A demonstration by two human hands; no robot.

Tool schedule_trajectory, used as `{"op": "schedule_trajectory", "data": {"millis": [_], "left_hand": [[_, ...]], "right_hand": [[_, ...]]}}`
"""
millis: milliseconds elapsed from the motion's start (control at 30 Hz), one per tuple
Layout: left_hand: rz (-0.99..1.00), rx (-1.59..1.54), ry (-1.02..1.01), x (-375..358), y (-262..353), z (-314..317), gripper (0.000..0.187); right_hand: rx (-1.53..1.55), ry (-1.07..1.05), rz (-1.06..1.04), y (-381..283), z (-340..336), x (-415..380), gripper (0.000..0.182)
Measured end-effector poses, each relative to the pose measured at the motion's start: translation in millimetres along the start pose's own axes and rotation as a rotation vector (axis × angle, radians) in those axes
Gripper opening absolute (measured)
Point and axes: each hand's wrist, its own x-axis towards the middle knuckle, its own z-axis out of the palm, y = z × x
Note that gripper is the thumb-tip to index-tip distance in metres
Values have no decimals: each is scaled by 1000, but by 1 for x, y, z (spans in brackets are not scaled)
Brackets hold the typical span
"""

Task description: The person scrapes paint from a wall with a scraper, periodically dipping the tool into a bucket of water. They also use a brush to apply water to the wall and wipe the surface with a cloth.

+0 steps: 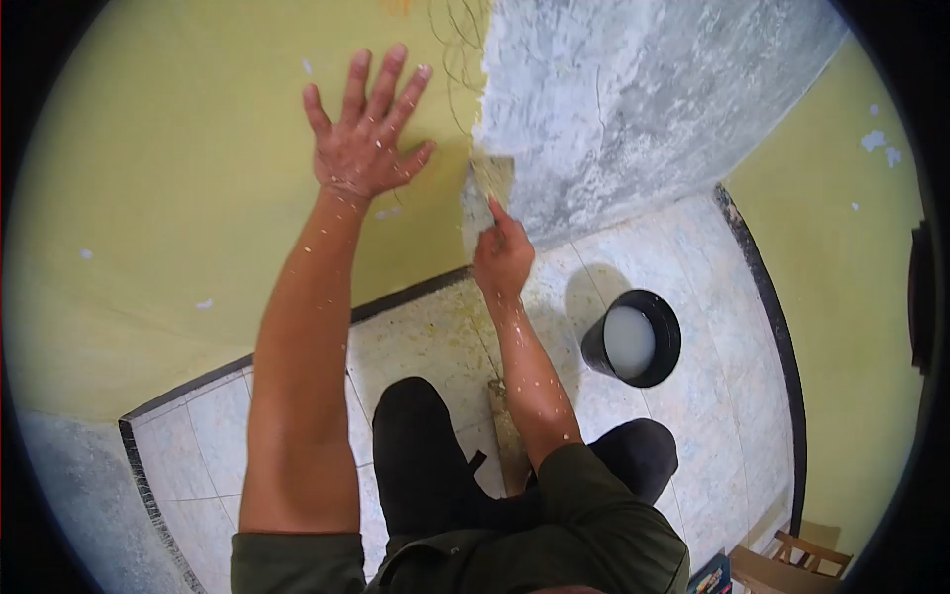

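Note:
My left hand (364, 148) is spread against the yellow-green painted wall (228, 188), fingers apart, holding nothing. Small pale flecks dot its back and the forearm. Low on the wall, my right hand (505, 257) is closed around a scraper, most of its handle hidden by the fingers. The wide scraper blade (492, 176) points up along the ragged paint edge. To its right lies a bare, patchy grey-white stretch of wall (633, 109). Thin scribbled lines (455, 69) mark the paint above the blade.
Right of my knees, a black bucket (669, 342) of cloudy whitish liquid stands on the tiled floor (717, 416). Yellow paint flakes (426, 322) are scattered below the wall. A wooden piece (508, 436) lies between my legs. Wooden furniture (782, 569) stands at the lower right.

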Motion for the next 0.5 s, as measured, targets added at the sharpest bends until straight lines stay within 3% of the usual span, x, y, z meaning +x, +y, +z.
{"op": "schedule_trajectory", "data": {"millis": [133, 267, 500], "left_hand": [[12, 30, 15, 0, 0, -1, 92], [9, 26, 44, -4, 2, 1, 94], [12, 8, 68, -2, 0, 1, 89]], "right_hand": [[42, 90, -37, 3, 8, 7, 48], [74, 85, 28, 9, 13, -6, 47], [-35, 78, -47, 15, 9, -7, 48]]}}
